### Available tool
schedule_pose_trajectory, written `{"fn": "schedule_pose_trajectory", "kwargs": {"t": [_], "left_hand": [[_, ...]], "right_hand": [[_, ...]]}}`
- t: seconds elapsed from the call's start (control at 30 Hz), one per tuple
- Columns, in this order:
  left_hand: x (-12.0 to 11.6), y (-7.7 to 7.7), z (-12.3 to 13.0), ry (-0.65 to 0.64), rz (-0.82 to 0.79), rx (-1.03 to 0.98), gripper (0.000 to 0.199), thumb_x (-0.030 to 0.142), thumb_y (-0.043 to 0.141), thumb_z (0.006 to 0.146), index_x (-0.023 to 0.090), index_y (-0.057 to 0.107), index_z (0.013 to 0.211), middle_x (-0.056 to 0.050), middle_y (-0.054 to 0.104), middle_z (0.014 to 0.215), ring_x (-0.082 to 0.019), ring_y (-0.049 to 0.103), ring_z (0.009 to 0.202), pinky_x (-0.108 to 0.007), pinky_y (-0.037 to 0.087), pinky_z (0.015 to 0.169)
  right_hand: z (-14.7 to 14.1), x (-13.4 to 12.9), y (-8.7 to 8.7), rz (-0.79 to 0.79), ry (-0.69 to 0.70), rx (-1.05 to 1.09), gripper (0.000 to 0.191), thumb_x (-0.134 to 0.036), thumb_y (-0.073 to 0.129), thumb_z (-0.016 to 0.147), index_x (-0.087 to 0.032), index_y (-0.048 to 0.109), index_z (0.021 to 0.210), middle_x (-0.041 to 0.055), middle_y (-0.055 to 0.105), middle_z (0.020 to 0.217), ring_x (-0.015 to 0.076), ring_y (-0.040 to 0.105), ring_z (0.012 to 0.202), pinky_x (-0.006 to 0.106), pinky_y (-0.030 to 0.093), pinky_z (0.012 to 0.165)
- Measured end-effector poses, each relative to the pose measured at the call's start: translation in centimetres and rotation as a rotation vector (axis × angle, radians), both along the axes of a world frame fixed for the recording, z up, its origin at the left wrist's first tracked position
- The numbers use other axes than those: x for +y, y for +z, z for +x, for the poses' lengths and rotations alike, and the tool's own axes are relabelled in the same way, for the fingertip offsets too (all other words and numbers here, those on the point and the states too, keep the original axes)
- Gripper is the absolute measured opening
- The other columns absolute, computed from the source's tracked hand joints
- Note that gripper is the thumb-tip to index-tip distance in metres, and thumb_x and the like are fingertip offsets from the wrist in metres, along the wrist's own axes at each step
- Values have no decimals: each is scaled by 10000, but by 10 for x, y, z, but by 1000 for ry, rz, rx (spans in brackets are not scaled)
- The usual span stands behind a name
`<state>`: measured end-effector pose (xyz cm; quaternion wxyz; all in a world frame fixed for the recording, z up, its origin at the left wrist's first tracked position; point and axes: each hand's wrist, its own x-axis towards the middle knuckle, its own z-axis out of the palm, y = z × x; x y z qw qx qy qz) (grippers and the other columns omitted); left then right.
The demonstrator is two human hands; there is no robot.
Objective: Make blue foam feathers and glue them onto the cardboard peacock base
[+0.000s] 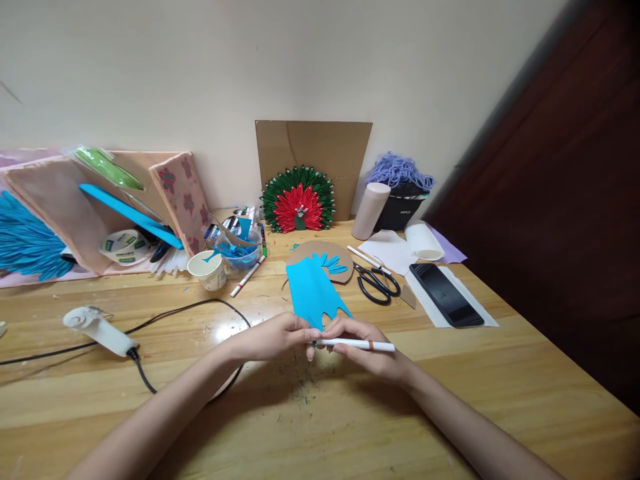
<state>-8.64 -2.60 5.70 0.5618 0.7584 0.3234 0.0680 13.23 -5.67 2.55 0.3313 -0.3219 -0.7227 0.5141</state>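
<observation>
Holds a white marker [356,344] over the table [280,427] in the right hand [376,332], closed around the barrel, long axis nearly crosswise, free end pointing right. Has the left hand [280,337] bunched at the opposite end; cannot tell how firmly pinched. Just beyond, shows a blue sheet [311,287], lengthwise away, notched edge toward both hands.

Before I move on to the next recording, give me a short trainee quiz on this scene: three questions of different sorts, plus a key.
1. True or false: the slim white pen with a brown band is held in the person's right hand.
2. Which lies to the right of the round brown cardboard piece?
A) the black-handled metal scissors
B) the white paper cup
C) the roll of tape
3. What colour is the inner fan of the peacock figure in front of the square brown cardboard sheet?

Key: 1. True; 2. A; 3. Red
</observation>
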Motion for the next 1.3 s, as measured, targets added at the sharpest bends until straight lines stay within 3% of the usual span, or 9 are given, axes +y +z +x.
{"fn": "schedule_pose_trajectory", "kwargs": {"t": [0.13, 0.3, 0.6, 0.73, 0.83, 0.97, 1.1, 1.23, 1.3], "left_hand": [[-6, 14, -1, -5, 117, 10, 369, 415, 328, 911, 176, 609, 933, -16, 585, 925, -132, 490, 857, -225, 351, 806], [-13, 11, 4, 88, 263, 118, 384, 416, 313, 906, 170, 568, 757, 9, 532, 692, -126, 463, 666, -236, 344, 644], [-9, 2, 7, 3, -142, -13, 430, 515, 384, 847, 147, 564, 717, 36, 419, 565, -89, 346, 517, -211, 282, 507], [7, 5, -5, 248, 142, 99, 431, 470, 312, 873, 150, 575, 755, -7, 521, 634, -126, 473, 591, -226, 370, 581], [24, 8, -29, 542, 442, 521, 345, 339, 313, 873, 157, 599, 803, -82, 623, 786, -204, 569, 735, -285, 405, 650], [33, 5, -51, 658, 681, 972, 281, 224, 343, 840, 119, 604, 841, -193, 614, 916, -322, 570, 871, -372, 416, 660], [23, -7, -35, 688, 909, 902, 298, 299, 362, 867, 92, 577, 880, -215, 562, 936, -331, 536, 903, -390, 413, 699], [13, -22, 9, 594, 814, 697, 434, 478, 320, 882, 124, 563, 824, -137, 588, 816, -257, 577, 792, -328, 426, 672], [14, -26, 31, 629, 806, 704, 506, 529, 363, 853, 62, 554, 888, -190, 582, 874, -303, 575, 862, -357, 424, 709]], "right_hand": [[-1, 1, -6, -85, -107, 175, 135, -305, 600, 807, -188, 549, 849, 29, 589, 840, 147, 550, 766, 275, 419, 679], [-3, 1, -11, -81, -86, 276, 114, -255, 603, 804, -203, 505, 778, 20, 587, 768, 152, 554, 729, 292, 423, 655], [4, 2, -7, 97, -5, 32, 79, -265, 588, 807, -199, 546, 821, 48, 607, 825, 173, 588, 776, 316, 454, 680], [24, 29, -8, 81, -198, -98, 258, -281, 637, 760, -209, 517, 976, 53, 611, 966, 189, 587, 906, 337, 462, 782], [48, 54, -16, 264, -632, -314, 135, -254, 546, 801, -192, 520, 918, 79, 610, 976, 210, 569, 938, 391, 425, 857], [73, 75, -28, 333, -777, -683, 157, -172, 552, 725, -168, 542, 881, 110, 591, 973, 256, 539, 974, 401, 401, 869], [79, 81, -31, 259, -810, -736, 207, -136, 560, 667, -152, 556, 874, 127, 612, 932, 272, 561, 931, 372, 408, 825], [87, 81, -28, 135, -828, -711, 201, -158, 619, 595, -157, 585, 793, 141, 640, 899, 302, 581, 890, 364, 416, 761], [93, 79, -24, 62, -812, -659, 145, -199, 617, 611, -163, 593, 748, 117, 655, 829, 282, 603, 820, 347, 430, 707]]}}
